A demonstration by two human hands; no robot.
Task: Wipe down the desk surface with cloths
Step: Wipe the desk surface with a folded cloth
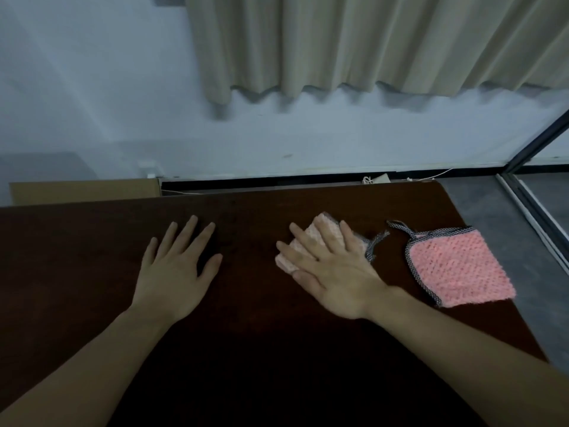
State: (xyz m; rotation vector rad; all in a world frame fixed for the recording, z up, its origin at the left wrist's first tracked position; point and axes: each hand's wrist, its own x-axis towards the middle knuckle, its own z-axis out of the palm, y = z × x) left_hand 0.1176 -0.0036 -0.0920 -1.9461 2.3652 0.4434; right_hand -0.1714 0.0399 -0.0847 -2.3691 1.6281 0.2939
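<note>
Dark brown wooden tabletop (246,349), seen from above, with both bare forearms reaching across it.

Left hand (177,266) laid flat on the bare wood, palm down, fingers straight and spread, grasping nothing.

Right hand (332,272) pressed palm down on a pale pink knitted cloth (326,231), bunched or folded beneath it; fingers straight and slightly fanned, not curled round the fabric. Pink edges of that cloth seen past the fingertips and beside the index finger, with a frayed grey trim sticking out on the little-finger side. Cloth flat against the wood, roughly mid-width, nearer the far edge than the near one.

Second cloth, a brighter pink knitted square with a dark speckled border (458,269) and a small hanging loop at its far corner, spread flat near the right edge of the wood, just beside the right hand but not touching it; its outer corner seemingly at or slightly over that edge.

Beyond the far edge: a grey-white wall (92,87), beige pleated curtain (369,41) hanging from above, a brown cardboard box (83,191) at the left, and grey floor (480,204) with a dark sliding-door frame (535,143) on the right.
</note>
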